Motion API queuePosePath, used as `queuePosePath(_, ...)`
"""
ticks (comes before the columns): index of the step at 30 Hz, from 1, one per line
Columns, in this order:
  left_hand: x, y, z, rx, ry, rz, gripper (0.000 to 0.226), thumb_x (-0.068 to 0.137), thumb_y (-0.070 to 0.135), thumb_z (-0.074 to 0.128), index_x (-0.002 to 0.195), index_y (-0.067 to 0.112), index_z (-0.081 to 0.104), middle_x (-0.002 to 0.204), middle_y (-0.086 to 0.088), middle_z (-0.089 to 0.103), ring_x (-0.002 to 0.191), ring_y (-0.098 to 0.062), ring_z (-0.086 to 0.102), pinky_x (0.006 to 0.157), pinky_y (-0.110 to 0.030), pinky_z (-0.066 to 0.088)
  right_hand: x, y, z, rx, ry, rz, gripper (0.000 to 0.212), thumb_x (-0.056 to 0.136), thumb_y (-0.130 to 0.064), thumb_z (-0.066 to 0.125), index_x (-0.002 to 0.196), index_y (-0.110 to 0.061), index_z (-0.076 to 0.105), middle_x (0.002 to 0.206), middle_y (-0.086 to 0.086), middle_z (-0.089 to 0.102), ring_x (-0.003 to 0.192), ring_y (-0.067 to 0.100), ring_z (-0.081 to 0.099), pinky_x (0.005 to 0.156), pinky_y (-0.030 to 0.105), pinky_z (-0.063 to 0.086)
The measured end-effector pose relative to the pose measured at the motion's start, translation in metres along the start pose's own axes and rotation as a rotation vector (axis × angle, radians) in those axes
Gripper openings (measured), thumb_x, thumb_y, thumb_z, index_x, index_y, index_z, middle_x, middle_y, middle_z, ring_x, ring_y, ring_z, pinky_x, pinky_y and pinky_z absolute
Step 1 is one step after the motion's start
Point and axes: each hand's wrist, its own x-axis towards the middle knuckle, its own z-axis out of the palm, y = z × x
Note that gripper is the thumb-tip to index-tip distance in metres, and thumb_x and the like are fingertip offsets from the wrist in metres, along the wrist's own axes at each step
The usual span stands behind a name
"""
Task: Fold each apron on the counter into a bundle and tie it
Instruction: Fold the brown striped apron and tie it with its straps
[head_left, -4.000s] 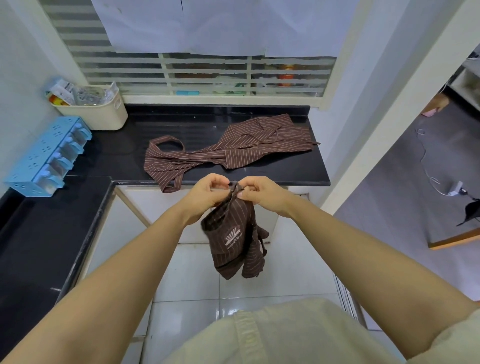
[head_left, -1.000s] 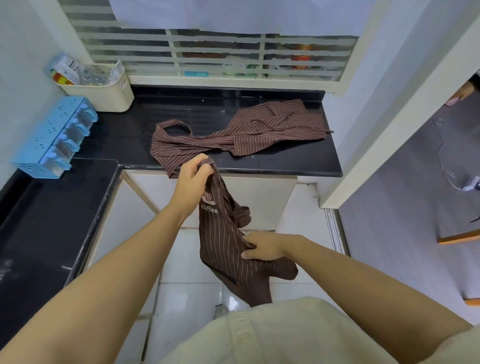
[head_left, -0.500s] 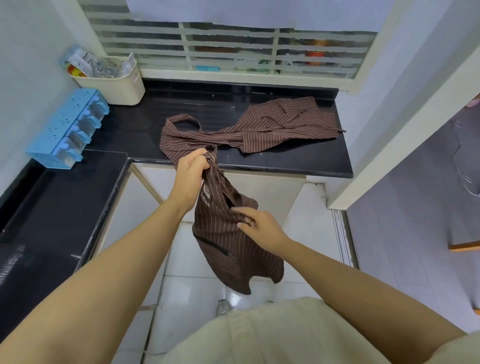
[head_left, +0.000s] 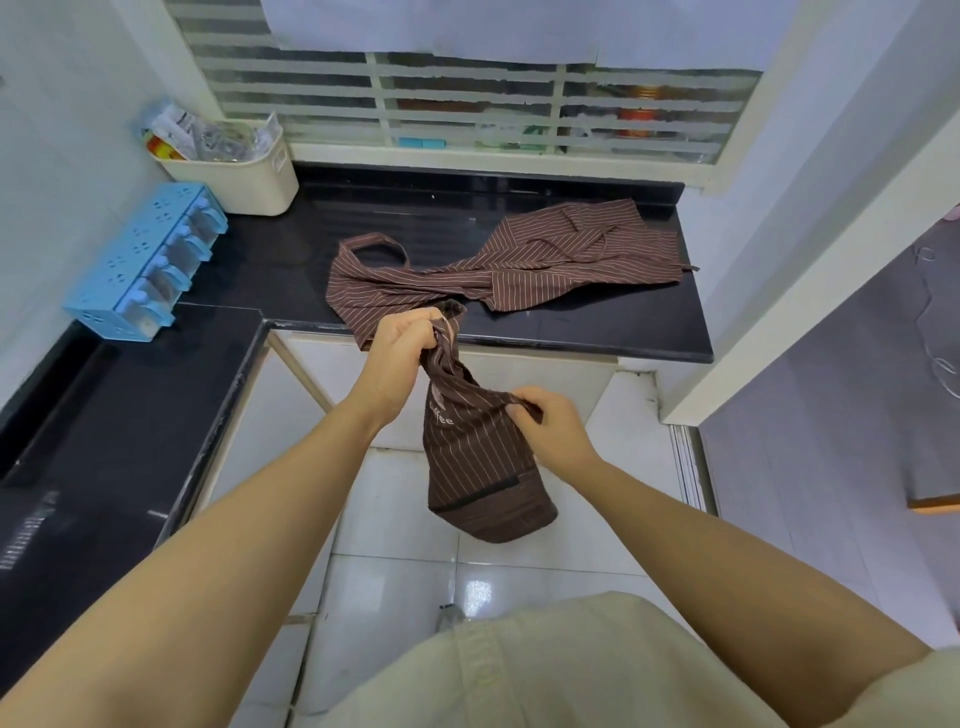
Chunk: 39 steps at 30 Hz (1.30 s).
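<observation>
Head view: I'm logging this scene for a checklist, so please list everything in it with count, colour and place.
held apron: one, dark brown pinstripe, hanging over the floor in front of the counter.
counter apron: one, brown pinstripe, spread unfolded on the counter.
counter: one, black, L-shaped.
basket: one, cream, counter's back left corner, holding packets.
drawer rack: one, blue, by the left wall.
window: one, white-barred, behind the counter.
floor: white tiles, below.
shirt: one, cream, bottom of view.
left hand: one, grips the held apron's gathered top.
right hand: one, pinches its side fold.
</observation>
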Motion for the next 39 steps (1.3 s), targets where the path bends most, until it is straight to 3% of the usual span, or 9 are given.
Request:
queuePosePath(7, -0.004, 0.006, 0.003, 0.022, -0.137, 0.046, 0.017, 0.066, 0.006, 0.035, 0.058, -0.006, 0.044, 0.061, -0.01, 0.037, 0.06, -0.013, 0.034, 0.054, -0.022, 0.03, 0.02, -0.01, 0.012, -0.081, -0.066, -0.005, 0.004, 0.087, -0.018, 0.071, 0.083, -0.019, 0.072, 0.063, -0.008, 0.058, 0.066, 0.012, 0.055, 0.072, 0.033, 0.051)
queuePosePath(9, -0.004, 0.006, 0.001, 0.019, -0.133, 0.046, 0.018, 0.066, 0.005, 0.035, 0.058, -0.008, 0.045, 0.062, -0.01, 0.038, 0.061, -0.013, 0.035, 0.054, -0.022, 0.031, 0.019, -0.009, 0.016, -0.072, -0.123, -0.043, 0.008, 0.088, -0.02, 0.071, 0.093, -0.017, 0.076, 0.07, -0.007, 0.062, 0.07, 0.013, 0.058, 0.074, 0.034, 0.053)
queuePosePath(14, -0.006, 0.006, -0.003, 0.004, -0.12, 0.043, 0.022, 0.065, 0.006, 0.036, 0.06, -0.013, 0.045, 0.063, -0.019, 0.035, 0.065, -0.023, 0.03, 0.055, -0.022, 0.031, 0.018, -0.008, 0.018, -0.132, -0.169, -0.166, 0.02, 0.092, -0.015, 0.066, 0.109, -0.012, 0.075, 0.128, -0.002, 0.053, 0.099, 0.012, 0.054, 0.089, 0.025, 0.047)
queuePosePath(18, -0.009, 0.008, -0.002, -0.002, -0.109, 0.046, 0.02, 0.067, 0.004, 0.035, 0.059, -0.012, 0.045, 0.062, -0.015, 0.035, 0.06, -0.018, 0.033, 0.053, -0.017, 0.032, 0.017, -0.012, 0.024, -0.152, -0.344, -0.046, 0.019, 0.097, -0.019, 0.058, 0.103, -0.011, 0.074, 0.102, 0.008, 0.071, 0.09, 0.024, 0.064, 0.088, 0.044, 0.053)
queuePosePath(24, -0.01, -0.019, -0.026, 0.232, 0.131, 0.068, 0.019, 0.088, -0.001, 0.044, 0.074, 0.002, 0.057, 0.068, -0.005, 0.05, 0.064, -0.009, 0.045, 0.061, -0.028, 0.039, 0.007, 0.006, 0.021, -0.308, -0.183, 0.154, 0.024, 0.09, -0.029, 0.069, 0.071, -0.013, 0.07, 0.067, -0.001, 0.056, 0.066, 0.016, 0.057, 0.068, 0.034, 0.049)
queuePosePath(28, -0.005, -0.043, -0.04, 0.437, 0.326, 0.015, 0.018, 0.095, 0.01, 0.047, 0.087, 0.018, 0.061, 0.077, -0.005, 0.06, 0.069, -0.013, 0.055, 0.062, -0.035, 0.048, 0.009, 0.0, -0.001, -0.275, 0.035, 0.156, 0.011, 0.085, -0.025, 0.074, 0.079, -0.021, 0.065, 0.079, -0.007, 0.061, 0.075, 0.013, 0.057, 0.069, 0.028, 0.048)
queuePosePath(33, -0.001, -0.057, -0.043, 0.718, 0.258, 0.029, 0.015, 0.098, 0.013, 0.051, 0.095, 0.018, 0.065, 0.086, 0.003, 0.064, 0.079, -0.02, 0.059, 0.068, -0.033, 0.047, 0.005, 0.01, -0.018, -0.377, -0.242, 0.267, 0.017, 0.089, -0.011, 0.065, 0.098, -0.021, 0.053, 0.086, 0.002, 0.058, 0.084, 0.021, 0.057, 0.07, 0.03, 0.045)
queuePosePath(37, 0.003, -0.056, -0.037, 0.727, 0.457, 0.015, 0.016, 0.099, 0.013, 0.048, 0.088, 0.018, 0.058, 0.084, 0.0, 0.061, 0.077, -0.019, 0.053, 0.064, -0.029, 0.035, 0.012, 0.01, -0.033, -0.385, 0.005, 0.191, 0.016, 0.093, -0.007, 0.056, 0.082, -0.008, 0.066, 0.08, 0.009, 0.061, 0.081, 0.026, 0.059, 0.065, 0.029, 0.038)
queuePosePath(39, 0.01, -0.061, -0.043, 0.723, 0.458, -0.04, 0.016, 0.099, 0.012, 0.049, 0.085, 0.019, 0.054, 0.082, -0.005, 0.063, 0.075, -0.024, 0.055, 0.062, -0.031, 0.037, 0.016, 0.006, -0.042, -0.448, -0.236, 0.249, 0.013, 0.095, -0.01, 0.056, 0.085, -0.007, 0.065, 0.083, 0.01, 0.059, 0.084, 0.026, 0.057, 0.067, 0.029, 0.039)
